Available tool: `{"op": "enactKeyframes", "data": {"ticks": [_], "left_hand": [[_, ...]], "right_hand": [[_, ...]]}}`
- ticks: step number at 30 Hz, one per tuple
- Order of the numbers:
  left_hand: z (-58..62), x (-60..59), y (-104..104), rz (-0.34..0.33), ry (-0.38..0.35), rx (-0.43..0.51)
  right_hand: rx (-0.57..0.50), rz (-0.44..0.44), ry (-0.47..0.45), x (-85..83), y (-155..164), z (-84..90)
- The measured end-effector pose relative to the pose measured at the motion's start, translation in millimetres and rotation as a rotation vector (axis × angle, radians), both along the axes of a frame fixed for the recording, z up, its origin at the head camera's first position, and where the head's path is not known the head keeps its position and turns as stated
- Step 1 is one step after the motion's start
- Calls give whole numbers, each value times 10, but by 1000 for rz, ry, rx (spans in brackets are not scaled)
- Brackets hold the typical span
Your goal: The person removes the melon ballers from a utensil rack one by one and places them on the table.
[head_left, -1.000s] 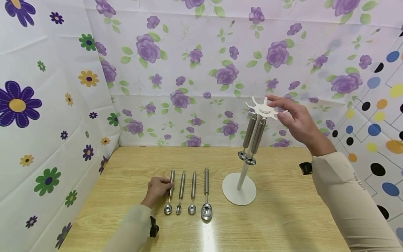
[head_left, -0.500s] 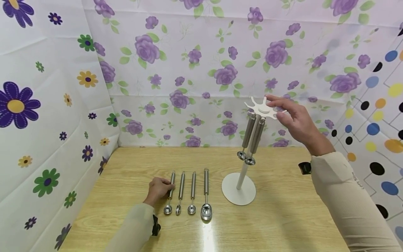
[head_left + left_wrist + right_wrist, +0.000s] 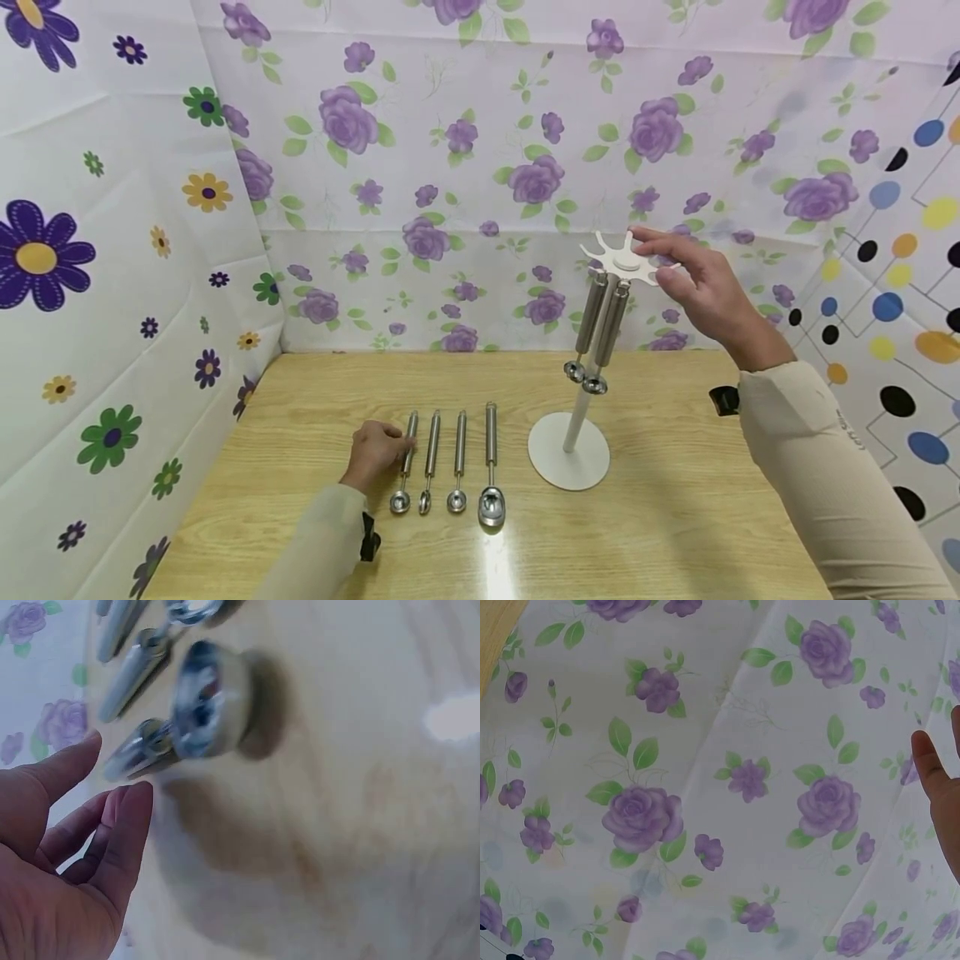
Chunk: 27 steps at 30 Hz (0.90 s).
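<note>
My left hand (image 3: 375, 454) pinches the handle of the leftmost steel melon baller (image 3: 401, 502), which lies on the table. In the left wrist view, thumb and fingertips (image 3: 135, 806) stand on either side of that handle. Two more melon ballers (image 3: 432, 446) and a larger oval scoop (image 3: 492, 505) lie to its right in a row, handles pointing away. My right hand (image 3: 705, 287) holds the hooked top of a white utensil stand (image 3: 573, 475) between thumb and fingers. Two steel scoops (image 3: 612, 321) hang from its hooks, bowls down. The right wrist view shows just fingertips (image 3: 930, 765).
The stand's round base rests on a wood-grain table (image 3: 315, 392), right of the row. A floral cloth (image 3: 465, 167) rises behind the table; patterned cloths (image 3: 135, 333) hang at both sides. A bright reflection lies near the front edge.
The handle end of the leftmost melon baller has shifted slightly right and nearer under my left hand. My right hand stays on the stand's top.
</note>
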<state>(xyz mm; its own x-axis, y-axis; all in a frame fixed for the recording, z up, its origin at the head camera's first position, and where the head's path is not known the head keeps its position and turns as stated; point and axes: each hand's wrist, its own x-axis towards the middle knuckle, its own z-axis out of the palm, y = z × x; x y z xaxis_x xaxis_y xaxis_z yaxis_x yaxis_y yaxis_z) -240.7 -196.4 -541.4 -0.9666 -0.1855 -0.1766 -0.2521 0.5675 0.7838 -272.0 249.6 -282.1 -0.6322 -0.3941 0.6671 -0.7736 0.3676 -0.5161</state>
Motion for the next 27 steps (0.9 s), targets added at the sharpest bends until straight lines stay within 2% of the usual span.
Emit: {"op": "enactKeyframes", "data": {"ticks": [2, 8, 11, 20, 27], "left_hand": [[67, -11, -7, -9, 12, -3], [268, -80, 72, -63, 34, 78], [389, -77, 178, -99, 40, 118], [746, -71, 576, -199, 84, 160], [957, -106, 799, -272, 100, 202]], "right_hand": [[1, -4, 6, -2, 1, 0], [-12, 2, 26, -8, 5, -6], [-19, 11, 25, -14, -4, -13], [-41, 24, 8, -16, -29, -24], [-69, 45, 6, -17, -25, -28]]}}
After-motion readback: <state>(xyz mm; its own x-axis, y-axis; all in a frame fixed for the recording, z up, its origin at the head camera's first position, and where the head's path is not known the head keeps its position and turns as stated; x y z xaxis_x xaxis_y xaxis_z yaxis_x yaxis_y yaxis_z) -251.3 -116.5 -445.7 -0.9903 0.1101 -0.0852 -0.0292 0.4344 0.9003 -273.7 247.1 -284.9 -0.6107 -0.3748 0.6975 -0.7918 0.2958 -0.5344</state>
